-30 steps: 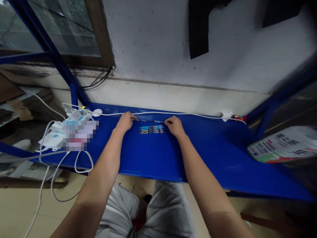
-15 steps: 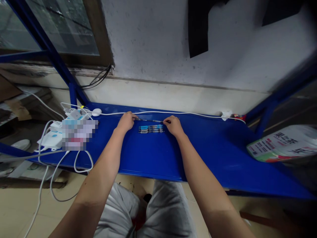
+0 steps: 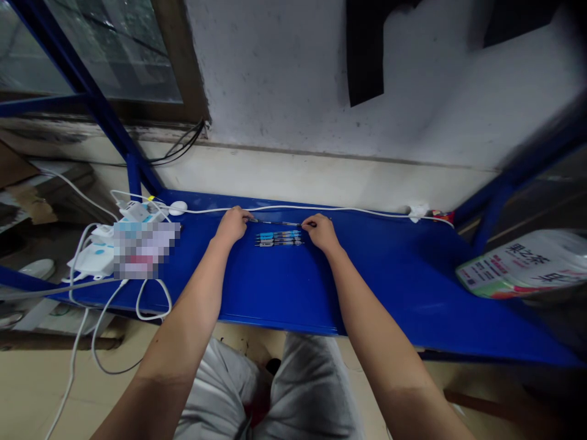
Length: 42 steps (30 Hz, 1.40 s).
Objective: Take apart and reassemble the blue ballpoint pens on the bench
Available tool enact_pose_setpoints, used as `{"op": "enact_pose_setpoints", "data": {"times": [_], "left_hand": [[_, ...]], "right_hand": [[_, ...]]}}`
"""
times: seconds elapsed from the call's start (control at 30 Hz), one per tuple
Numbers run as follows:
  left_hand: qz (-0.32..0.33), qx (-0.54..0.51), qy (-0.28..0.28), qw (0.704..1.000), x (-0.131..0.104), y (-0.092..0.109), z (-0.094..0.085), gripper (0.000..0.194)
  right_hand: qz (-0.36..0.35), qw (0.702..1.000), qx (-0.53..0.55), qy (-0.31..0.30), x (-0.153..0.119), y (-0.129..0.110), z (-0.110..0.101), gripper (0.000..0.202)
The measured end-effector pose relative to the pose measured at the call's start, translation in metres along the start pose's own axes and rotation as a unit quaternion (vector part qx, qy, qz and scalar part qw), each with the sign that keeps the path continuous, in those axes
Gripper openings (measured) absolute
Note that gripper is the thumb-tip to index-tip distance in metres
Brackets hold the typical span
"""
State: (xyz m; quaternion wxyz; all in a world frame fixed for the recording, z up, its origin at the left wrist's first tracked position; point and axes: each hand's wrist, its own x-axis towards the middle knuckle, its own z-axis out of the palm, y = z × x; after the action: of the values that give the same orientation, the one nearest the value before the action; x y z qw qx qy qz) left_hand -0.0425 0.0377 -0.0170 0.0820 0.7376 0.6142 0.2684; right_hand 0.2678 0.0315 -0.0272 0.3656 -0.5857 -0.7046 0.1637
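The blue desk (image 3: 293,281) looks smooth and shiny. The gray pants (image 3: 316,385) are soft-looking cloth. The bottle (image 3: 523,266) looks like plastic.

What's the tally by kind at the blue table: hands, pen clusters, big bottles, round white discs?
Left hand, right hand: 2
Pen cluster: 1 (too fine to count singly)
Big bottle: 1
Round white disc: 1
Total: 5

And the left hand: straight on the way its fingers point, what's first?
The slim rod that the left hand holds; past that, likely the right hand at its far end. The pens look just nearer the body, though depth is unclear.
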Motion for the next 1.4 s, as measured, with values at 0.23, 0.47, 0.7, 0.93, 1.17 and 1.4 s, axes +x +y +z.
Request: {"op": "enact_pose_setpoints", "data": {"times": [0.23,0.47,0.7,0.93,1.17,1.4], "left_hand": [[-0.006,0.002,0.0,1.0,-0.001,0.004,0.0,0.04],[-0.002,-0.021,-0.011,1.0,-0.001,0.004,0.0,0.041],[-0.02,-0.039,-0.005,0.999,0.001,0.002,0.002,0.042],[-0.061,-0.142,0.0,0.988,0.005,0.006,0.001,0.035],[-0.156,-0.522,0.086,0.834,0.009,0.035,0.003,0.015],[-0.094,-0.661,0.072,0.741,-0.002,0.074,0.014,0.013]], "right_hand": [[-0.006,1.0,0.008,0.004,0.0,0.001,0.0,0.013],[-0.006,1.0,0.015,0.008,0.0,0.0,-0.001,0.013],[0.018,0.999,0.044,0.013,-0.001,-0.003,-0.003,0.013],[0.027,0.995,0.093,0.021,-0.002,-0.005,-0.006,0.011],[0.044,0.978,0.202,0.018,-0.002,-0.013,-0.006,0.007],[0.025,0.971,0.236,-0.004,-0.007,-0.027,0.004,0.007]]}}
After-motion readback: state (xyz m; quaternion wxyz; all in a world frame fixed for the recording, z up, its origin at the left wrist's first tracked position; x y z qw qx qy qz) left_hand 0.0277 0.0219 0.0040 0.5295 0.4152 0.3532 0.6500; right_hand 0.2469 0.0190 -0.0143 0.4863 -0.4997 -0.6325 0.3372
